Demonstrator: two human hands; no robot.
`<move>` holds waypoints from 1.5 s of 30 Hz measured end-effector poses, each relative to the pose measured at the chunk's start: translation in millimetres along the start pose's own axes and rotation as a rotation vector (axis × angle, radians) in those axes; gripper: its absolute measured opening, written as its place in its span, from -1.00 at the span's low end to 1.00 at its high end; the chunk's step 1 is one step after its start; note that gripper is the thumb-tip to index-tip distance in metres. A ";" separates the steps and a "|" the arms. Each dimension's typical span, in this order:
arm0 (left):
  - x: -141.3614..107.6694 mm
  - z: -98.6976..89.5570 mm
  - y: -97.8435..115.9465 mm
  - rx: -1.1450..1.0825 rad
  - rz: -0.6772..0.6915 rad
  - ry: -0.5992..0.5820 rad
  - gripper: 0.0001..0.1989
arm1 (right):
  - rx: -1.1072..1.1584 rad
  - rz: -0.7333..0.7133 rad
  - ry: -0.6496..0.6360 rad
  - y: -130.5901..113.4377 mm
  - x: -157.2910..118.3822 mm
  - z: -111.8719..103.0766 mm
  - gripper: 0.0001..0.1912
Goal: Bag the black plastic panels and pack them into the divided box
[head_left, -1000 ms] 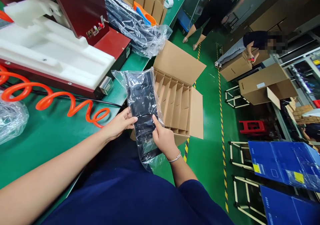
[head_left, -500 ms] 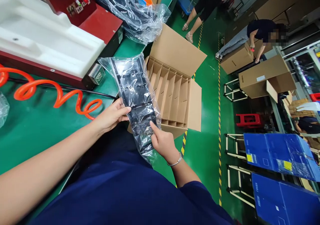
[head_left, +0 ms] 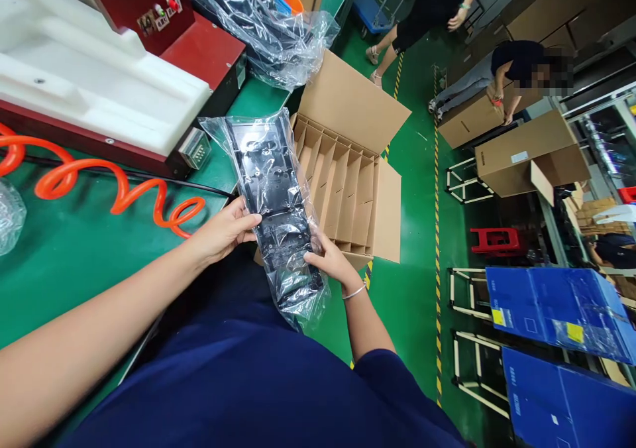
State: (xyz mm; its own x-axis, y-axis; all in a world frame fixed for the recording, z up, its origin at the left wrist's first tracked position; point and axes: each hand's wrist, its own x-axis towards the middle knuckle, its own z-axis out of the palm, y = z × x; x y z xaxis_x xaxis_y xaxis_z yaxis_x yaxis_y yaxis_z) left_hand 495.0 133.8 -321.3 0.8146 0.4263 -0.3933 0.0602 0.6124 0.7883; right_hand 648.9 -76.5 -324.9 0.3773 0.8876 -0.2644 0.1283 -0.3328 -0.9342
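Observation:
A long black plastic panel [head_left: 275, 189] in a clear plastic bag is held in front of my body, tilted in the head view. My left hand [head_left: 236, 228] grips its left edge, thumb on top and fingers underneath. On the opposite edge, my right hand [head_left: 328, 260] holds the bagged panel with the thumb on its face; the fingers behind it are partly hidden. Just beyond the panel stands an open cardboard box [head_left: 386, 209] with upright cardboard dividers [head_left: 342, 189] forming narrow slots. The panel overlaps the box's near left side in the view.
A red machine with a white bed [head_left: 149, 83] sits on the green table [head_left: 59, 289], with an orange coiled hose [head_left: 124, 199] beside it. Bagged black parts [head_left: 278, 44] lie behind. Two people work beyond the striped floor line; blue boxes [head_left: 556, 309] stand at right.
My right hand has moved from pointing at the panel's face to gripping its right edge. My left hand keeps its hold. A person in the background has stepped slightly.

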 end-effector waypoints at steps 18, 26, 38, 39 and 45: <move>13.7 -10.8 -22.1 0.402 -0.083 -0.088 -0.10 | -0.491 0.113 0.923 29.1 13.1 -153.0 -0.38; 16.6 -14.3 -31.0 0.446 -0.041 -0.102 -0.22 | -0.734 0.470 0.879 65.9 33.7 -128.4 -0.33; 13.3 -0.5 -22.3 0.558 -0.043 -0.158 -0.18 | -0.652 0.021 0.838 -5.3 110.6 -105.4 -0.48; 14.4 -1.0 -24.2 0.569 -0.034 -0.165 -0.20 | -0.500 -0.087 0.790 -27.3 133.3 -99.0 -0.54; 20.4 -7.1 -34.7 0.608 0.032 -0.184 -0.24 | 0.045 -0.027 0.569 -155.4 287.7 -46.8 -0.70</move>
State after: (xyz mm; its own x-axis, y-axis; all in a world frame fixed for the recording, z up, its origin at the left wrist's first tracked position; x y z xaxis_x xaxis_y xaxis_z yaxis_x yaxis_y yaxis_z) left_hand 505.5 126.0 -360.0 0.9040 0.2838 -0.3199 0.3068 0.0906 0.9475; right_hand 780.4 215.7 -244.6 0.8104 0.5802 -0.0817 0.1101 -0.2878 -0.9513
